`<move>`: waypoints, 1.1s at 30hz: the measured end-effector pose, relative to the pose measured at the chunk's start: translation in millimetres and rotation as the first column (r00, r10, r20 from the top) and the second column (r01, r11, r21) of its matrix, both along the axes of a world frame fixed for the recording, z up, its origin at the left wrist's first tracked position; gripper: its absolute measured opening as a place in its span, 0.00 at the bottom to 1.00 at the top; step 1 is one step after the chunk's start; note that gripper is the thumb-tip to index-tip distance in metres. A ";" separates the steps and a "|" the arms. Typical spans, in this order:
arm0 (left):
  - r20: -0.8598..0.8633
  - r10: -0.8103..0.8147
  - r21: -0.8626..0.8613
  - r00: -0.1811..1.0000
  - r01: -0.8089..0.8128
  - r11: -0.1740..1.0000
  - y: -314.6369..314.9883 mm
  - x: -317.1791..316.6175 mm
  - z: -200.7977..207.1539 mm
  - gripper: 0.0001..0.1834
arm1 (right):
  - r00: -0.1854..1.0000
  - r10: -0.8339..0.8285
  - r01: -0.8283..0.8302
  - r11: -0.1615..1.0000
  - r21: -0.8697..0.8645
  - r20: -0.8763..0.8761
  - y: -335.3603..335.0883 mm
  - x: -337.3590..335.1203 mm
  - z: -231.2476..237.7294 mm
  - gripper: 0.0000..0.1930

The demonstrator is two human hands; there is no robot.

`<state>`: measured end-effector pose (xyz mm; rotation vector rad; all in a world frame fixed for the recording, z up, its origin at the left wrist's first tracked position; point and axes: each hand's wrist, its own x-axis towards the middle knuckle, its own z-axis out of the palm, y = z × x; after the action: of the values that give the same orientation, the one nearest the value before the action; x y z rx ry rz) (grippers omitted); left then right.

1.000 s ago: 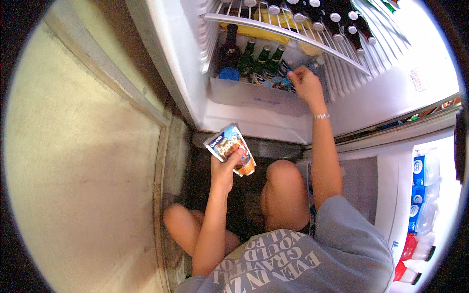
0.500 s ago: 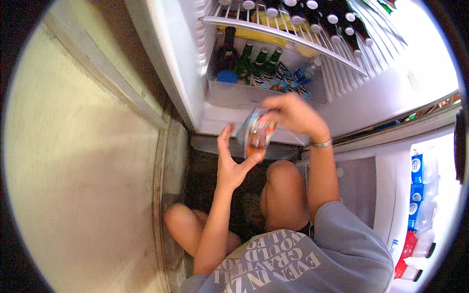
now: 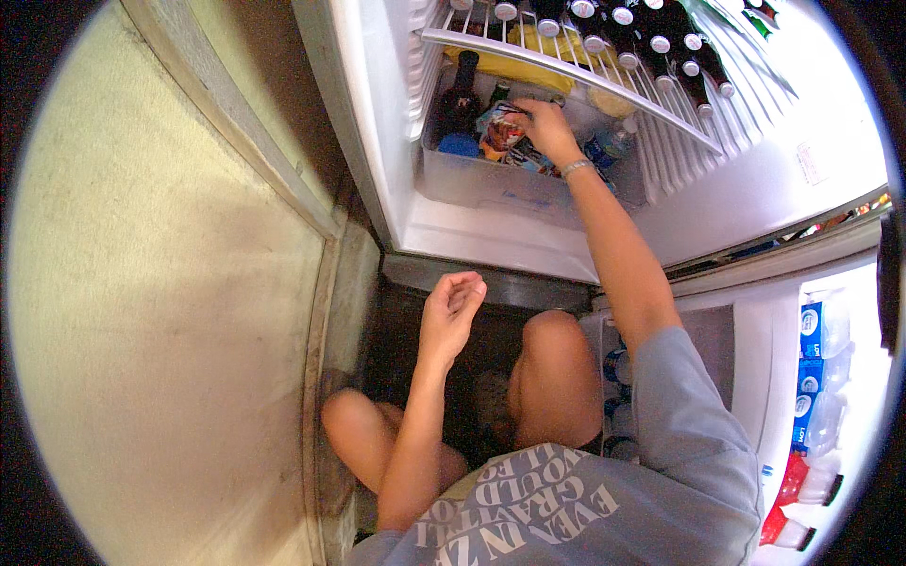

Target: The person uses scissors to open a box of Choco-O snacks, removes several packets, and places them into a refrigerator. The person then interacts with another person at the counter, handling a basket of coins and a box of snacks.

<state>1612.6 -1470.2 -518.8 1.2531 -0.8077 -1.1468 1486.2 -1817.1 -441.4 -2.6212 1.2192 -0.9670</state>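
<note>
Nearest are the grey shirt (image 3: 585, 514), with pale lettering across it, and the person's bent knees (image 3: 555, 363). Just beyond them the left hand (image 3: 451, 316) hangs in the air, in front of the fridge (image 3: 472, 226); its grip is released, the fingers loosely curled with the palm partly showing. To the right stands the open door (image 3: 769, 349), carrying blue-labelled bottles (image 3: 810, 377) and, closer in, red-labelled bottles (image 3: 796, 489) with dark caps.

Farther off, the right arm, a bracelet (image 3: 576, 167) at its wrist, reaches into the fridge. The right hand (image 3: 545, 130) has its grip closed on a pouch (image 3: 500, 130), which is inside the clear bin (image 3: 500, 191), over other packets (image 3: 535, 158). Left of the pouch in the bin are a round blue thing (image 3: 460, 143) and a dark bottle (image 3: 461, 99); a green bottle (image 3: 500, 91) shows partly behind it.

Above the bin, the wire shelf (image 3: 576, 72) bears several dark bottles with pale caps (image 3: 661, 44). Something yellow (image 3: 510, 66) shows through the bars.
</note>
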 end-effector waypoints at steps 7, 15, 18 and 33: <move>-0.004 0.025 -0.005 1.000 -0.025 1.000 1.7 2.7 -3.2 0.18 | 0.947 0.062 0.025 0.964 0.263 -0.315 -21.0 29.3 -41.1 0.19; 0.101 -0.066 0.025 0.993 0.064 0.998 -14.3 -11.5 -1.4 0.18 | 0.990 -0.113 0.103 0.988 0.111 0.080 11.6 -12.0 -22.9 0.19; 0.197 -0.096 -0.030 0.976 0.104 0.994 -33.6 -24.4 -4.8 0.17 | 0.908 -0.294 0.228 0.944 0.237 0.298 105.6 -50.7 25.0 0.14; 0.452 -0.331 -0.884 0.828 0.465 -0.042 -79.8 -232.1 139.8 0.12 | 0.362 -0.899 0.622 0.036 -0.782 0.247 279.5 -234.5 79.0 0.07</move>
<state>1380.5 -1550.0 -379.0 -0.2164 -1.7372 -0.5865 1251.7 -1537.6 -362.4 -2.4411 3.2886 -1.5186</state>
